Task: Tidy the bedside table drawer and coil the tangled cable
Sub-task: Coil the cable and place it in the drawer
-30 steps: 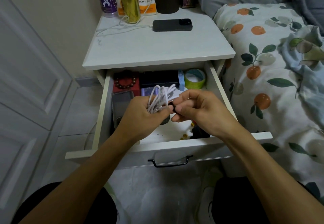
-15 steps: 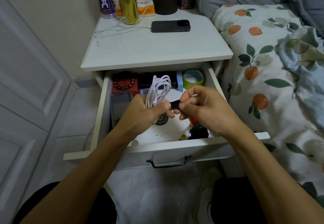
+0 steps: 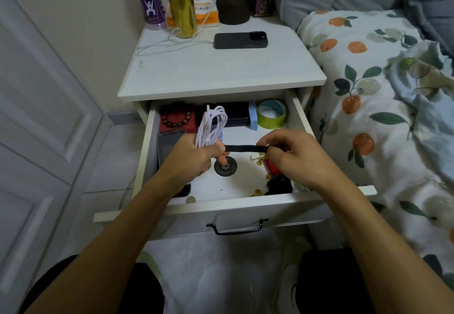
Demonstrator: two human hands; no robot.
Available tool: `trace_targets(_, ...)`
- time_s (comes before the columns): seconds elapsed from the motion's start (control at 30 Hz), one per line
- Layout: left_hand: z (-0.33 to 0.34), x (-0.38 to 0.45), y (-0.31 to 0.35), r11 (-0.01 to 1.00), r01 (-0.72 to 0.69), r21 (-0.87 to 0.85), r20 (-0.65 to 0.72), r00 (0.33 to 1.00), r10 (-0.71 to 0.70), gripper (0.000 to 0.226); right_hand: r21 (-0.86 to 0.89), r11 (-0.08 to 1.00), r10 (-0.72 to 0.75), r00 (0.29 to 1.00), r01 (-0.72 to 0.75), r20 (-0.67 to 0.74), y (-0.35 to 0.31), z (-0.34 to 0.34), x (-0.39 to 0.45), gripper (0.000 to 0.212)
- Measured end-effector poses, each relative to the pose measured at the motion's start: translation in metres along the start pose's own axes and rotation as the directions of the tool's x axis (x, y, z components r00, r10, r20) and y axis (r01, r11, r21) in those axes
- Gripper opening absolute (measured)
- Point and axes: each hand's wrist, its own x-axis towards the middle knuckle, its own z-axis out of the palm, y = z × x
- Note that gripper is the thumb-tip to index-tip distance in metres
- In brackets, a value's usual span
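Above drawer [image 3: 147, 146], left hand [image 3: 194, 159] clenching coiled cable [image 3: 211, 127]; right hand [image 3: 290, 151] at 3 o'clock pinching strap [image 3: 245, 148] taut, probably for wrapping.

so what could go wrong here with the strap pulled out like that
The left hand grips only the lower end of the looped white cable bundle, so the free upper loops could spring loose. The flat black strap, pinched at its tip by the right hand, could slip free before wrapping.
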Motion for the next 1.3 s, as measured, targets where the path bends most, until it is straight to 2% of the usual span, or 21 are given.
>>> trace_targets(0.1, 0.001, -0.003, 0.001, 0.997, -0.029, 0.077, 0.052, 0.998, 0.025, 0.020, 0.045, 0.998, -0.040, 0.998, 0.037, 0.049, -0.002, 0.004, -0.001, 0.015)
trace_targets(0.23, -0.003, -0.005, -0.001, 0.948, -0.133, 0.290, 0.099, 0.989, 0.109, 0.024, -0.038, 0.991, -0.123, 0.985, 0.129, 0.121, -0.002, 0.010, 0.001, 0.010)
trace_targets(0.3, -0.004, -0.005, -0.004, 0.921, -0.162, 0.354, 0.103, 0.986, 0.134, 0.023, -0.048, 0.992, -0.113, 0.986, 0.119, 0.120, -0.002, 0.008, 0.001, 0.020)
trace_targets(0.37, -0.004, -0.007, -0.005, 0.882, -0.207, 0.423, 0.100, 0.978, 0.182, 0.018, 0.084, 0.995, -0.056, 0.994, 0.048, 0.091, -0.004, 0.001, 0.001, 0.030)
trace_targets(0.43, -0.005, -0.009, -0.003, 0.841, -0.255, 0.478, 0.130, 0.967, 0.220, 0.013, 0.192, 0.981, -0.042, 0.995, 0.024, 0.088, -0.007, -0.004, 0.000, 0.025)
trace_targets(0.57, -0.008, -0.011, -0.004, 0.854, -0.278, 0.440, 0.168, 0.959, 0.226, 0.017, 0.092, 0.992, -0.105, 0.958, 0.084, 0.265, -0.009, 0.009, 0.000, 0.016)
trace_targets(0.63, -0.009, -0.009, -0.007, 0.864, -0.275, 0.422, 0.156, 0.961, 0.230, 0.015, 0.098, 0.992, -0.105, 0.949, 0.079, 0.299, -0.011, 0.015, 0.001, 0.012)
trace_targets(0.83, -0.013, -0.006, -0.008, 0.805, -0.381, 0.454, 0.204, 0.924, 0.323, 0.007, 0.166, 0.984, -0.006, 0.924, -0.062, 0.383, -0.020, 0.014, 0.003, 0.023)
trace_targets(0.93, -0.014, -0.006, -0.007, 0.761, -0.426, 0.490, 0.210, 0.905, 0.371, 0.007, 0.175, 0.982, 0.012, 0.937, -0.077, 0.348, -0.023, 0.020, 0.003, 0.017)
trace_targets(1.07, -0.014, -0.009, -0.006, 0.675, -0.508, 0.535, 0.229, 0.857, 0.462, 0.007, 0.312, 0.916, 0.159, 0.941, -0.253, 0.298, -0.029, 0.020, 0.004, 0.025)
trace_targets(1.17, -0.012, -0.011, -0.006, 0.712, -0.484, 0.509, 0.178, 0.868, 0.463, 0.013, 0.347, 0.885, 0.199, 0.926, -0.310, 0.321, -0.031, 0.020, 0.004, 0.030)
trace_targets(1.3, -0.009, -0.013, -0.004, 0.769, -0.417, 0.485, 0.092, 0.899, 0.429, 0.017, 0.301, 0.906, 0.186, 0.918, -0.299, 0.350, -0.029, 0.025, 0.003, 0.015)
